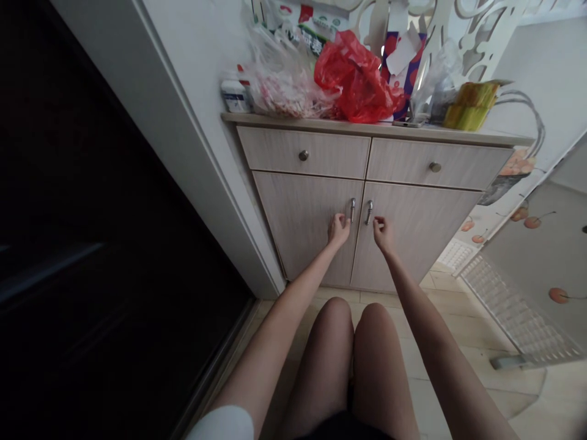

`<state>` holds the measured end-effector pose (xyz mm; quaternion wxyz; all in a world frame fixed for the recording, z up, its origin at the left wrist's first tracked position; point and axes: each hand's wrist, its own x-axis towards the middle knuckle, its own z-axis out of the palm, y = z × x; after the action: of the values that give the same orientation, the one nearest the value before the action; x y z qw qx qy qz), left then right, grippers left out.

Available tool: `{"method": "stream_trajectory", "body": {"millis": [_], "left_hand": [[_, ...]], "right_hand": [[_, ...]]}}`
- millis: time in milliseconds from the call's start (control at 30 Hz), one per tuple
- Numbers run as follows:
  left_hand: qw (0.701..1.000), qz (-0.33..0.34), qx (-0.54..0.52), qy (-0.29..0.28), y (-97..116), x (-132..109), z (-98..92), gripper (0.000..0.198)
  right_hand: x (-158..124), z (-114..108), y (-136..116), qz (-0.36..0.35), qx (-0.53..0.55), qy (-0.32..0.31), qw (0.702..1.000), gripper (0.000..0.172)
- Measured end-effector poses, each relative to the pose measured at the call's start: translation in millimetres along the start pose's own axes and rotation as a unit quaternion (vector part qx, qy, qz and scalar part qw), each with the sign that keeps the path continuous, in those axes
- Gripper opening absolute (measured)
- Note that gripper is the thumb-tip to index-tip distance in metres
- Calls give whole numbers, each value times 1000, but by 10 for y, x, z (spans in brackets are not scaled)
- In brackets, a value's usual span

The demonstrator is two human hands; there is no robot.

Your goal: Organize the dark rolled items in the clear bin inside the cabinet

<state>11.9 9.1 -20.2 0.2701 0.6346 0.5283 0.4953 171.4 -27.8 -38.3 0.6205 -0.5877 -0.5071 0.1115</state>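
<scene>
A pale wood-grain cabinet [302,226] stands in front of me with both lower doors closed. My left hand [339,231] is just left of the metal handle [353,209] of the left door. Its fingers are bent with a gap between them and the thumb, and nothing is in them. To the right of the other metal handle [369,212] is my right hand [382,234], slightly apart from it. Those fingers are loosely curled and hold nothing. Above the doors are two closed drawers with round knobs, a left knob [303,155] and a right knob [435,166].
On the cabinet top [316,124] lie a red plastic bag [353,79], a clear bag [284,85], a white bottle [235,96] and a yellow packet [472,105]. A dark door [114,244] fills the left side. A cherry-patterned panel [536,263] stands at right.
</scene>
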Motion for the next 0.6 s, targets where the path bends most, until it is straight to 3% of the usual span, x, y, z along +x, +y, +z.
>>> {"method": "stream_trajectory", "body": {"millis": [133,233,500,600], "left_hand": [[996,36,55,-59,160,209,185,12],[993,45,91,-68,145,244,229,14],[990,52,109,-77,88,249,220,17],[991,59,96,-74,112,223,184,17]], "right_hand": [[244,228,-23,-24,-51,-26,998,43],[304,303,-4,-17,-72,-37,997,39],[282,310,41,-18,-21,-65,998,49],[240,227,-1,-14,-4,-17,1000,57]]}}
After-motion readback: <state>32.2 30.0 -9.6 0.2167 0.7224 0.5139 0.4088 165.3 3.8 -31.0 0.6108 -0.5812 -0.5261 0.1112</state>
